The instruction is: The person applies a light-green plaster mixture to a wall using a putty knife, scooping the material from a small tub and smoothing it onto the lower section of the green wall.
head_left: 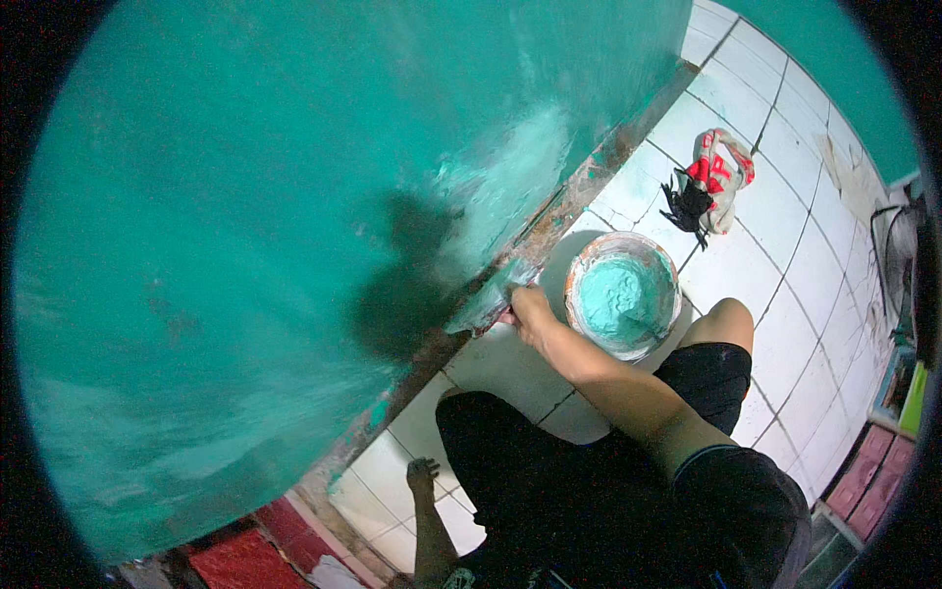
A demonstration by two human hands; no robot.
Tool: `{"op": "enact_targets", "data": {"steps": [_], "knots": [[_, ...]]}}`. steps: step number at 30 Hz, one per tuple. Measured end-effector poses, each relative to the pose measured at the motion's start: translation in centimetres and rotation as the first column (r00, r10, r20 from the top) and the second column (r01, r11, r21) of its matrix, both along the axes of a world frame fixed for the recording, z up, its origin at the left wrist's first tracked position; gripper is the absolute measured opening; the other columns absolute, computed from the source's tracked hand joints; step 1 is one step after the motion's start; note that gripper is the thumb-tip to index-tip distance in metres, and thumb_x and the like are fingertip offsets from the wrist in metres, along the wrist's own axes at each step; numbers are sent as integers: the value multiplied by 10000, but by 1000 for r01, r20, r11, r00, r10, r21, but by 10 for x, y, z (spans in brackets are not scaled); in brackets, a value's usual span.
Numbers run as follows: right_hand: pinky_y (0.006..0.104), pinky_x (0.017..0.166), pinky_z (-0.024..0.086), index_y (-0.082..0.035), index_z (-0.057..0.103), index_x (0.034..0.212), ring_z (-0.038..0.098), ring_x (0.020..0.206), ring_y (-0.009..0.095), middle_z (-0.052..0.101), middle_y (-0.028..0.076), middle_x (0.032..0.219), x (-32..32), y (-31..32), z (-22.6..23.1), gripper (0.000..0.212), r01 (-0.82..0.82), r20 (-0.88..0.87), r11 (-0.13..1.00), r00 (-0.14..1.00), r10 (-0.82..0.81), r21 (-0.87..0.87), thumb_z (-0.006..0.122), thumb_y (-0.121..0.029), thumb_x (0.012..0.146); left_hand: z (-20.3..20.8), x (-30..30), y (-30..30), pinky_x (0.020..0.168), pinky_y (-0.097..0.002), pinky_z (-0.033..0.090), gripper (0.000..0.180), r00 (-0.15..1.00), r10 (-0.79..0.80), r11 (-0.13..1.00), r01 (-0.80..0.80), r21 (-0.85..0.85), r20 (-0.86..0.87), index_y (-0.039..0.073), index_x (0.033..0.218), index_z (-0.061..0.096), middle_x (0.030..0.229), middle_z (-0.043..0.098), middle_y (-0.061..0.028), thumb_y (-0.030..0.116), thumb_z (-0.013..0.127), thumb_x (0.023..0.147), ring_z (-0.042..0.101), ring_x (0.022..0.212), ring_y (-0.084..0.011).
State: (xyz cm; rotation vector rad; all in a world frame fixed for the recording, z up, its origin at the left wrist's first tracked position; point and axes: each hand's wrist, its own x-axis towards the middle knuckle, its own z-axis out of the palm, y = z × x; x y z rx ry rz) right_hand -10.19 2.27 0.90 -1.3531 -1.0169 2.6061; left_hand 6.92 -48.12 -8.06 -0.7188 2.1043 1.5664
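The right hand (527,309) is stretched forward and down to the foot of the teal-painted wall (245,196), its fingers wrapped tight around the handle of a wide, paint-loaded brush (488,299). The bristle end lies flat against the wall's lowest strip, right where the painted face meets the worn, reddish-brown base edge (549,231), so the grip is low and angled to get the bristles into that seam. Just above the brush a paler, streaky patch of wet-looking paint (510,177) runs up the wall, lighter than the deep teal around it.

The round white plastic bucket of pale turquoise paint (623,293) stands on the white tiled floor (765,255), just beside the right hand and near the wall's base, within an easy dip of the brush. Its rim is smeared with reddish stains, and a stirring stick or similar seems to lie in the paint, though it is hard to make out.

The left hand (423,477) rests on the floor close to the wall's base edge, fingers bent and pressed on the tile, holding nothing; it looks like a prop for the crouched body. The person's knees in black shorts (549,461) sit between the two hands.

Farther along the floor, well apart from the bucket, lies a crumpled white-and-red bag with a black scrap (711,182).
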Motion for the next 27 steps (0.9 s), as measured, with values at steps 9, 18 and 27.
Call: {"op": "enact_targets", "data": {"steps": [9, 18, 27], "knots": [[427, 654, 580, 18, 544, 1028, 658, 769, 308, 637, 172, 918, -74, 88, 0, 226, -3, -321, 900, 935, -152, -436, 429, -31, 840, 45, -4, -22, 584, -414, 544, 276, 997, 21, 978, -36, 207, 74, 59, 1065, 505, 975, 626, -224, 197, 602, 846, 653, 790, -351], [381, 695, 593, 233, 440, 1087, 613, 892, 462, 561, 360, 1036, -87, 317, 26, 344, 72, -343, 930, 917, -205, -361, 312, 28, 841, 31, -29, 45, 616, -385, 533, 272, 975, -216, 974, 212, 79, 44, 27, 1081, 461, 971, 624, -190, 240, 528, 925, 649, 786, -297], [408, 541, 603, 57, 553, 1048, 661, 715, 376, 626, 267, 955, -38, 287, 23, 273, -94, -283, 995, 956, 81, -31, 375, -95, 907, 51, -17, 27, 592, -359, 528, 200, 988, -126, 991, 129, -30, 84, 52, 1048, 466, 930, 640, -170, 207, 515, 931, 660, 754, -277]]}}
